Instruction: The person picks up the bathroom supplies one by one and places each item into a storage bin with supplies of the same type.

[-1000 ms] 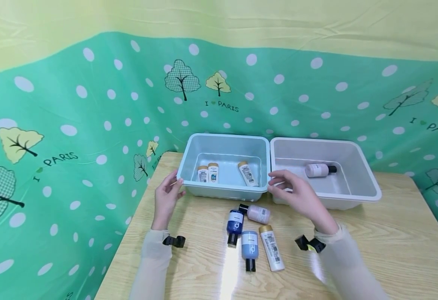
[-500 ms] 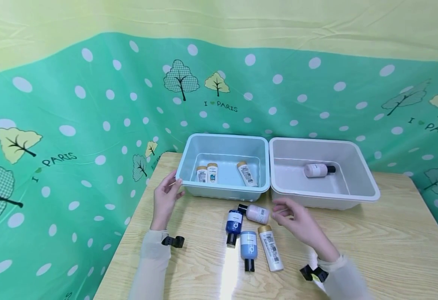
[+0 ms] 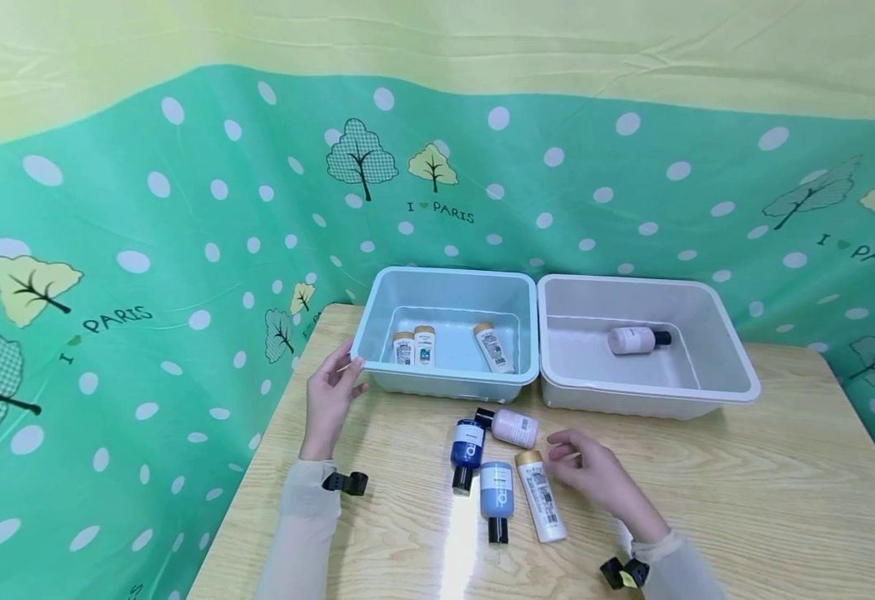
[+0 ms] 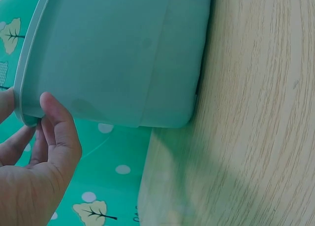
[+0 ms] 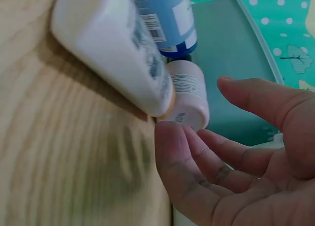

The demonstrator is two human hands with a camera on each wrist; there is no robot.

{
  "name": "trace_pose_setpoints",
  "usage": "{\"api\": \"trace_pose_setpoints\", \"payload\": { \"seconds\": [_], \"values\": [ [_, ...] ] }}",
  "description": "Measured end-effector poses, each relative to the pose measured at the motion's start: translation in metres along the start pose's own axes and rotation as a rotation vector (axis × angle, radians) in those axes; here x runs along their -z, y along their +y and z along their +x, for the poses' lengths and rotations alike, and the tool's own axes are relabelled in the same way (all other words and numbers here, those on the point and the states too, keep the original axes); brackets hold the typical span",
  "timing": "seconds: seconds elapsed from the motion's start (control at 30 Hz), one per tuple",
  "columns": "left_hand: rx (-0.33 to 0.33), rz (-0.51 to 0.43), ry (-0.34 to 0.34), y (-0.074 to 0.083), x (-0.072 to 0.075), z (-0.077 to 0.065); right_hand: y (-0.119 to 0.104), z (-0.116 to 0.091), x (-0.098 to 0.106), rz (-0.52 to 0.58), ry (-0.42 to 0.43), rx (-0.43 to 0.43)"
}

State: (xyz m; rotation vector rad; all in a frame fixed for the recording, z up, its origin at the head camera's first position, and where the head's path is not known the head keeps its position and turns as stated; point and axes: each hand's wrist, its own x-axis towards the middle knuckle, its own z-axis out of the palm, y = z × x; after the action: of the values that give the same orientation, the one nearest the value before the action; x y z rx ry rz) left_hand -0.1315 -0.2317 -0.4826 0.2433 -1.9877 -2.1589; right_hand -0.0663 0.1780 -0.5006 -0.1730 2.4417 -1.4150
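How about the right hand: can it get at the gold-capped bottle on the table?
Probably yes: the right hand is empty and right beside the gold-capped bottle, with nothing visible in between.

The head camera looks forward and down from the near side of the pale wooden table [image 3: 797,492], well back from the pale blue rectangular plastic bin [image 3: 448,386]. The left wrist camera [image 3: 346,482] faces that bin's near left corner closely, its picture turned sideways. The right wrist camera [image 3: 613,573], also turned, looks low and leftward past the gold-capped white plastic bottle [image 3: 542,498], apparently toward the same bin, which all three views would then share.
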Motion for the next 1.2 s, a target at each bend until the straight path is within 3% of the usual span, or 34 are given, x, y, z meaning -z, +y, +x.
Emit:
{"api": "trace_pose_setpoints", "payload": {
  "seconds": [0.43,0.73,1.0,1.2],
  "values": [
    [0.003,0.001,0.0,0.0,0.0,0.0,0.006,-0.01,-0.03,-0.169,0.056,-0.102],
    [0.033,-0.004,-0.001,0.002,0.0,0.0,0.002,-0.017,-0.045,-0.186,0.122,-0.035],
    [0.029,-0.005,0.0,0.003,0.0,-0.001,-0.003,-0.019,-0.052,-0.26,0.133,-0.031],
    [0.03,-0.02,-0.007,0.004,0.0,-0.001,-0.005,-0.02,-0.053,-0.246,0.128,-0.044]
  ]
}}
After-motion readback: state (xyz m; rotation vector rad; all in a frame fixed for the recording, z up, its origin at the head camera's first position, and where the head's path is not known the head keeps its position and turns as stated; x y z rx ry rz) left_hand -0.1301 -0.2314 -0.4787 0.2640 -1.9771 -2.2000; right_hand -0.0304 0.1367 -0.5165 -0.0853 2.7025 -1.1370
